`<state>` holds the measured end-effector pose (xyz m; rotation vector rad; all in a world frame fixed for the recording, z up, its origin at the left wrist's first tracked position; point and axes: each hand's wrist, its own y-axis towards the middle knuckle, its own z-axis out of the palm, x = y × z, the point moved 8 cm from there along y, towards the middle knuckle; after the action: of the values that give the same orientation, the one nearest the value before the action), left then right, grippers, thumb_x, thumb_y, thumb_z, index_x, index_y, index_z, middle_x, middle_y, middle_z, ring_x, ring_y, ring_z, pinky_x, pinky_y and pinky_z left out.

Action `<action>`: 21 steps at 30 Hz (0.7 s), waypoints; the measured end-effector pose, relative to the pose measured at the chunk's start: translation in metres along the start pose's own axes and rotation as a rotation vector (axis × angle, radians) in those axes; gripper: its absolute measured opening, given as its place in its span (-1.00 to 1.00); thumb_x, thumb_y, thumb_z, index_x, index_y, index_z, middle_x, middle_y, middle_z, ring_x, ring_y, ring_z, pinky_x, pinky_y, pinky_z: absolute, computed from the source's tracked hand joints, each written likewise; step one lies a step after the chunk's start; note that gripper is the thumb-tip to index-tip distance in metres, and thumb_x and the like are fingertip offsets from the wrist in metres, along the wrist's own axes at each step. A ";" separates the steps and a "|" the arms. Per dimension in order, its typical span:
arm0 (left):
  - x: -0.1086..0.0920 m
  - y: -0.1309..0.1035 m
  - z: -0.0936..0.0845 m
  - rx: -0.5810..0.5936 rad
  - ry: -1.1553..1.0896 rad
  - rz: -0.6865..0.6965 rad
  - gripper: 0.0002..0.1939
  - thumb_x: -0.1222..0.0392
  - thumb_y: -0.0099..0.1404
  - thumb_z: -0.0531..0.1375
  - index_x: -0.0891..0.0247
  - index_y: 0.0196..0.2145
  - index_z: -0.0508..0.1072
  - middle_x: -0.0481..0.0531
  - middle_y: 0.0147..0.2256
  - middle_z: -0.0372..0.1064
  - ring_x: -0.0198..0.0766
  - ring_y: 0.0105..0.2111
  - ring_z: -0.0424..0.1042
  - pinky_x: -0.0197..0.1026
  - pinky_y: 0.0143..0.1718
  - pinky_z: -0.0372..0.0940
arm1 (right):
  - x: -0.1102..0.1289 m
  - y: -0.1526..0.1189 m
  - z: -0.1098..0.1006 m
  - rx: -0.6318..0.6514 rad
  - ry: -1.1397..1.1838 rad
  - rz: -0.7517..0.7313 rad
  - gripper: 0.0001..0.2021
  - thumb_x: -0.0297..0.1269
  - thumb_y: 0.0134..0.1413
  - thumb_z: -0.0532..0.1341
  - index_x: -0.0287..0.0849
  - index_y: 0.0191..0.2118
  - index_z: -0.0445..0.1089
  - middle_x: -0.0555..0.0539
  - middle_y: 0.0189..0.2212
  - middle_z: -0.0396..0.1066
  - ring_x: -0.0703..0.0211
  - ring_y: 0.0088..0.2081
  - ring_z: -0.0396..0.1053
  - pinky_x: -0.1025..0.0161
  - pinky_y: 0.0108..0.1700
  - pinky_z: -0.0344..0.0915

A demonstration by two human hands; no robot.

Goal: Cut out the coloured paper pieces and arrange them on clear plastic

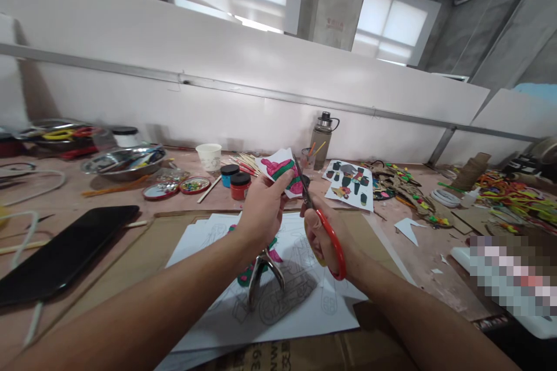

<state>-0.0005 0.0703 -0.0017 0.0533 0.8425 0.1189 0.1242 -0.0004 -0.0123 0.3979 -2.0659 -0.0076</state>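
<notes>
My left hand point(263, 203) pinches a small piece of white paper point(270, 163) painted pink and green, held up above the table. In my right hand point(324, 232) is a pair of scissors point(335, 246) with red handles; the dark blades point upward at the right edge of the paper. Whether the blades are parted is too small to tell. Below my hands lie white sheets point(335, 307) with pencil line drawings. On them rest a metal hole punch point(266, 272) and green and pink painted cut-outs point(246, 276), partly hidden by my left forearm.
Cardboard point(383, 243) lies under the sheets. A black phone point(65, 252) is at the left. Behind stand blue point(230, 175) and red paint jars point(240, 185), a paper cup point(209, 157), a metal bowl point(124, 163) and a bottle point(322, 139). Painted cut-outs on paper point(350, 185) lie right.
</notes>
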 end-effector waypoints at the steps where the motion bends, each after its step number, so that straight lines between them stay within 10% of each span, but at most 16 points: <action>1: 0.000 0.000 0.000 -0.001 0.000 -0.002 -0.70 0.26 -0.12 0.51 0.27 -0.49 0.47 -0.14 -0.60 0.39 -0.44 -0.63 0.30 -0.40 -0.63 0.14 | -0.001 0.000 0.000 -0.003 0.011 0.005 -0.66 -0.17 0.33 0.20 -0.21 0.13 0.35 -0.18 0.07 0.37 0.05 -0.01 0.42 0.01 0.00 0.44; 10: 0.001 0.001 -0.001 0.008 0.019 0.004 -0.74 0.26 -0.04 0.48 0.27 -0.43 0.49 -0.07 -0.49 0.51 -0.38 -0.54 0.42 -0.37 -0.50 0.29 | -0.019 0.015 0.007 -0.061 0.096 0.055 -0.67 -0.10 0.38 0.13 -0.25 0.05 0.35 -0.09 -0.19 0.44 0.25 -0.31 0.44 0.25 -0.29 0.45; 14: 0.002 0.001 -0.001 0.018 0.011 0.010 -0.75 0.27 -0.03 0.47 0.28 -0.41 0.49 -0.04 -0.45 0.54 -0.36 -0.49 0.47 -0.35 -0.44 0.34 | -0.025 0.019 0.013 -0.088 0.120 0.070 -0.55 0.07 0.43 -0.13 -0.20 0.00 0.26 0.11 -0.55 0.19 0.43 -0.67 0.07 0.44 -0.63 0.06; 21: 0.001 0.000 0.003 0.054 0.003 0.012 -0.75 0.25 -0.01 0.45 0.29 -0.35 0.52 0.02 -0.35 0.59 -0.31 -0.42 0.52 -0.30 -0.33 0.40 | -0.024 0.018 0.013 -0.079 0.131 0.081 -0.60 0.10 0.41 -0.12 -0.15 -0.06 0.18 0.16 -0.60 0.05 0.43 -0.69 -0.09 0.44 -0.67 -0.05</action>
<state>0.0020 0.0709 -0.0006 0.1089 0.8483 0.1074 0.1193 0.0218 -0.0363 0.2589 -1.9444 -0.0144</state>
